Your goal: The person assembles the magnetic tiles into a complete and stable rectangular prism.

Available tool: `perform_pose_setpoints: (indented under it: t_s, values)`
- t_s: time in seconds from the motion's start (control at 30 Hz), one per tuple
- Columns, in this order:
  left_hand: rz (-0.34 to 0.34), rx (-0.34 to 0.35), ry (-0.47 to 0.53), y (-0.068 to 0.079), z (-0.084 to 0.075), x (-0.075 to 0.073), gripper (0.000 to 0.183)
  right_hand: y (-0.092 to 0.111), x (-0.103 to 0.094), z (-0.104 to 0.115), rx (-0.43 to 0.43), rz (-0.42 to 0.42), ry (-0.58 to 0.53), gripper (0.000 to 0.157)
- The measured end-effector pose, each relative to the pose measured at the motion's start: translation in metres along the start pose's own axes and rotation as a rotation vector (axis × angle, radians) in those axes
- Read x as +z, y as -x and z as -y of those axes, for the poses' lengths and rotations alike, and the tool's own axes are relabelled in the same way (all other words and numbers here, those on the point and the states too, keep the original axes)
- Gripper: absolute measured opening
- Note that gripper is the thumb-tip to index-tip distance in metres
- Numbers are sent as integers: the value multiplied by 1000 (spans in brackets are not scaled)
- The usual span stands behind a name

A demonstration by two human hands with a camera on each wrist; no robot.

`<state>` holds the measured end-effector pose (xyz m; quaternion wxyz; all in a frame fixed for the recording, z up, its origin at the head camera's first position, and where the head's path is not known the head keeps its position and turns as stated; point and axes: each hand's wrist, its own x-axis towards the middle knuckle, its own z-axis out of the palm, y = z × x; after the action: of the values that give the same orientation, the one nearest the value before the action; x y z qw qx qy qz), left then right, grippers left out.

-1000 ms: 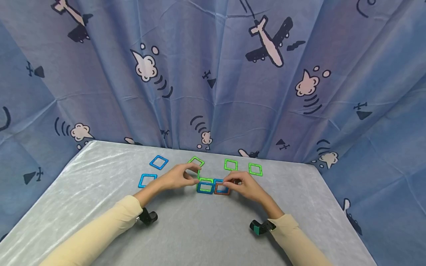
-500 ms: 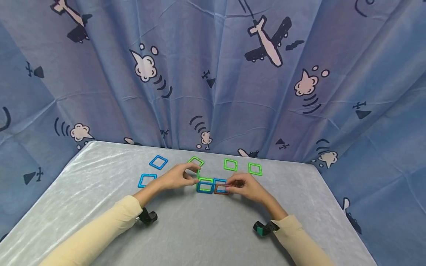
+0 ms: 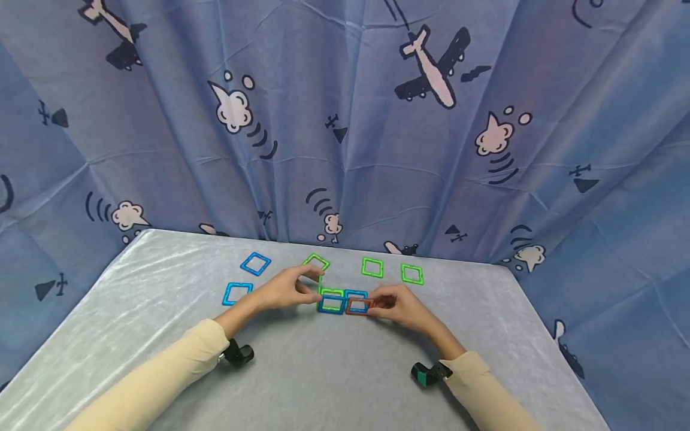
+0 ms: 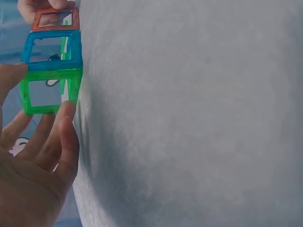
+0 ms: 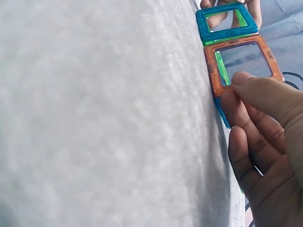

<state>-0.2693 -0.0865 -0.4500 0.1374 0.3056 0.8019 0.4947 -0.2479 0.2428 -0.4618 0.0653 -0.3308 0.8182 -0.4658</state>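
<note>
a person's two hands work at a small row of see-through-centered tiles on a pale cloth-covered table (image 3: 302, 371), before a blue curtain (image 3: 377, 155) printed with airplanes. the left hand (image 3: 286, 288), fingers parted, holds the end green tile (image 4: 52, 74) between thumb and fingertips; the right hand (image 3: 403, 308) pinches the orange tile (image 5: 214, 71) at the other end.

from the head, the green tile is little more than a thin upright line; the left wrist view shows its square face, its edge against the blue tile (image 4: 52, 65), and the thumb at the corner where the two meet. the head view sets the blue and orange tiles side by side at the front of the row.

the right wrist view alone makes the right-hand grip plain, thumb on the orange face and forefinger behind, with a blue strip (image 5: 221, 113) showing below. each wrist view catches the opposite hand only in part, at the far end of the row.

only the head view takes in the loose tiles: a far blue tile (image 3: 264, 268) and a near blue tile (image 3: 240, 284) to the left, a half-hidden green tile (image 3: 322, 258) behind the left hand's fingers, and a middle green tile (image 3: 372, 276) and a right green tile (image 3: 412, 282) beyond the right hand.
</note>
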Motion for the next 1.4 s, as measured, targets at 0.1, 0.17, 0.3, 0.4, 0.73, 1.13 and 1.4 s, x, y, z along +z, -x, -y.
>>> perform_pose_setpoints:
  t_s: [0.1, 0.17, 0.3, 0.4, 0.73, 1.13, 1.4]
  values:
    - [-1, -5, 9, 1, 0, 0, 58, 0, 1, -2, 5, -2, 5, 20]
    - [-1, -4, 16, 1, 1, 0, 58, 0, 2, -2, 17, -4, 3, 20]
    - [-1, 1, 25, 2, 1, 0, 58, 0, 3, 0, 39, -7, 6, 20]
    - [-2, -4, 27, 2, 1, 0, 58, -1, 4, 1, 38, -3, 7, 20]
    - [-3, 1, 27, 2, 1, 0, 57, -2, 1, -1, 56, 53, 0, 23]
    - [3, 12, 12, 2, 1, 0, 57, -10, -19, -6, 151, 70, 75, 30]
    - [9, 15, 15, 1, 2, -2, 56, -22, -17, -8, 142, 80, 213, 22]
